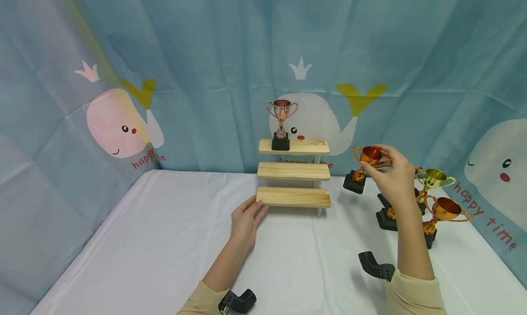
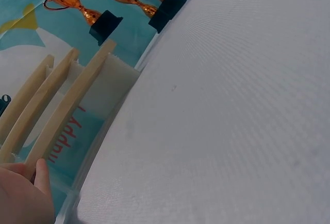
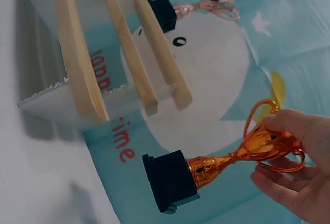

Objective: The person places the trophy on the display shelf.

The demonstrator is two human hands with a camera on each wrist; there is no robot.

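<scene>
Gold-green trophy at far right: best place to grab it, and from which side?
Judging by its pose, pinch the gold-green trophy by the cup rim or a handle, from above. It stands upright, and the orange trophy in front hides its stem and base.

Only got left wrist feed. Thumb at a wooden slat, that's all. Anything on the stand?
Observer: One rose-coloured trophy stands on the top shelf; the lower two shelves are bare.
Operator: Is that trophy at my top edge held?
Observer: Yes, the right hand pinches the orange trophy by its cup, lifted and tilted, right of the stand.
Operator: More trophies waiting?
Observer: A gold trophy and another orange one sit on the table behind that hand.
</scene>
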